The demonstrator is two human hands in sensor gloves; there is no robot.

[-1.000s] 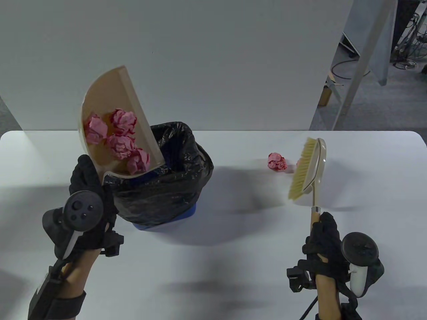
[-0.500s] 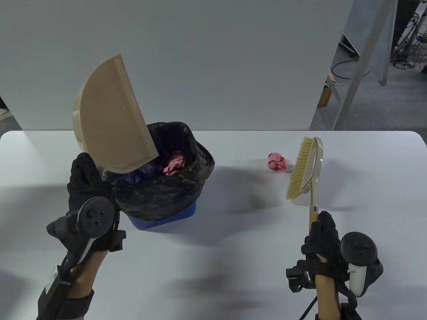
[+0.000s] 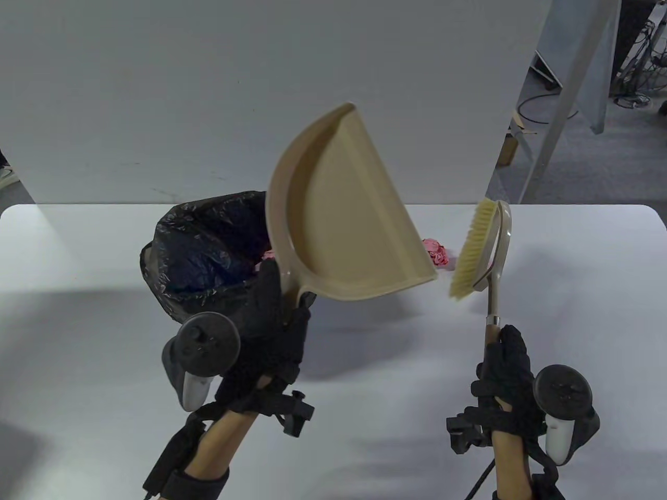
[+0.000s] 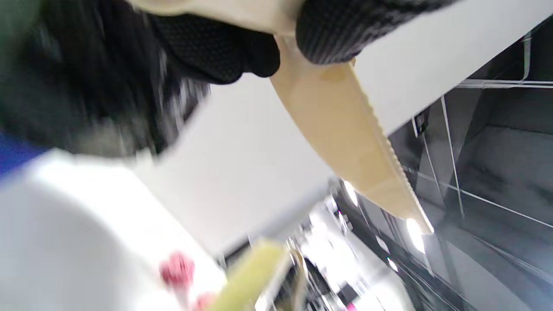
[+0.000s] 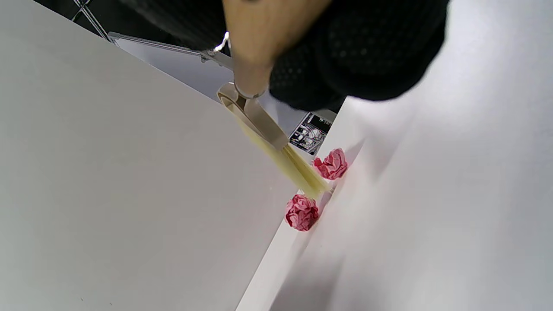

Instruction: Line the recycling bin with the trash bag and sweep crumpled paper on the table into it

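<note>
My left hand (image 3: 271, 317) grips the handle of the beige dustpan (image 3: 344, 208), held empty and tilted above the table between the bin and the brush. The bin, lined with the black trash bag (image 3: 203, 250), stands at the left with pink crumpled paper (image 3: 268, 255) inside. My right hand (image 3: 503, 364) grips the wooden handle of the brush (image 3: 477, 250), bristles facing left. A pink paper ball (image 3: 436, 253) lies on the table between pan and brush, partly hidden by the pan. The right wrist view shows two balls (image 5: 331, 164) (image 5: 301, 211) by the bristles (image 5: 302, 172).
A white wall panel (image 3: 260, 94) rises right behind the table's (image 3: 365, 416) far edge. Metal frame legs and cables (image 3: 573, 94) stand beyond the table at the back right.
The pan tipped over the bin and the pink paper balls dropped into the bag. My left hand then carried the empty pan rightward toward the ball by the brush. The brush barely moved.
</note>
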